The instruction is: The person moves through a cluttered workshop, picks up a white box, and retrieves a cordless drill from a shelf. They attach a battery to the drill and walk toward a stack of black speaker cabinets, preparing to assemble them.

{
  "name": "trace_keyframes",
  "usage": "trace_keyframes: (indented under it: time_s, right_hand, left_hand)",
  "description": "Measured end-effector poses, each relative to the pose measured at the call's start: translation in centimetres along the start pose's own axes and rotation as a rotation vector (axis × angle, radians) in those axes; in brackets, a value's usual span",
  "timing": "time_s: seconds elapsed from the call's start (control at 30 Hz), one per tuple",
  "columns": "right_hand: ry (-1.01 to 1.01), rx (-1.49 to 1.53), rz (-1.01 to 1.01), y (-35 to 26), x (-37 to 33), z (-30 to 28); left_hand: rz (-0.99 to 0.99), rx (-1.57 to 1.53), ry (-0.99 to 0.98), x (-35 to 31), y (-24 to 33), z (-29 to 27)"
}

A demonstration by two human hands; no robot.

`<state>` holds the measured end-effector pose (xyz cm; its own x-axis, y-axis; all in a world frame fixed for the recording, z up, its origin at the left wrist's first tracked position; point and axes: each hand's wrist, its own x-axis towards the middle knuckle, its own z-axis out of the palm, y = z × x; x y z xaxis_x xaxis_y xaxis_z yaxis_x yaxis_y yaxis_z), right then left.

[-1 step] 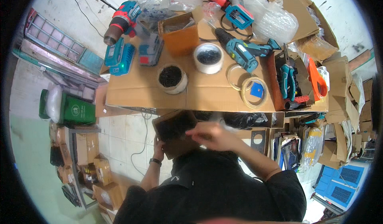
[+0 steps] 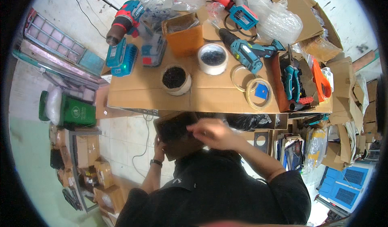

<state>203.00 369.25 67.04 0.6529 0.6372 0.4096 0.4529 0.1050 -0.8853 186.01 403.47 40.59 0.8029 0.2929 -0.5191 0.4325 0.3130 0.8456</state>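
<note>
- A brown cardboard box (image 2: 184, 147), held tilted in front of my body just past the near edge of the tabletop, shows its dark mouth open toward my view.
- My left hand (image 2: 160, 149) grips the box by its left side, taking what looks like most of its weight.
- My right hand (image 2: 214, 133) works at the right of the mouth, fingers bent inward; blur and shadow hide any item between them, so I cannot tell whether they pinch something or only touch the box.
- What appears done: the box is open, in hand and off the tabletop. What remains is harder to judge, since its inside is too dark to show anything put in or taken out; the handling looks unfinished, with both hands engaged.
- Beyond my hands, on the cardboard-covered tabletop (image 2: 137, 98), a tape roll with a dark core (image 2: 180, 90) sits near the edge, a white tape roll (image 2: 212, 68) farther back, and two thin tan rings lie to the right, one overlapping the other, all out of my grip.
- Farther out, a teal drill (image 2: 245, 55) lies behind the rings, pliers (image 2: 292, 83) rest in an open box at right, and a small orange-brown box (image 2: 184, 41) stands near the back.
</note>
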Motion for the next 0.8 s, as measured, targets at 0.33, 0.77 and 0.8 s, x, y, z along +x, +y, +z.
trace_keyframes:
  time_s: [0.33, 0.77, 0.8]
  right_hand:
    - [0.216, -0.052, 0.012, -3.7, 14.6, 3.5]
    - [0.703, -0.835, -0.067, 2.0, 26.0, 4.3]
    - [0.699, -0.811, -0.029, 2.9, 26.9, 4.1]
  left_hand:
    - [0.137, 0.140, -0.141, 10.8, 4.2, -1.2]
    - [0.253, 0.565, -0.386, 23.5, 3.4, -4.2]
    - [0.154, 0.576, -0.391, 24.4, 3.0, -3.9]
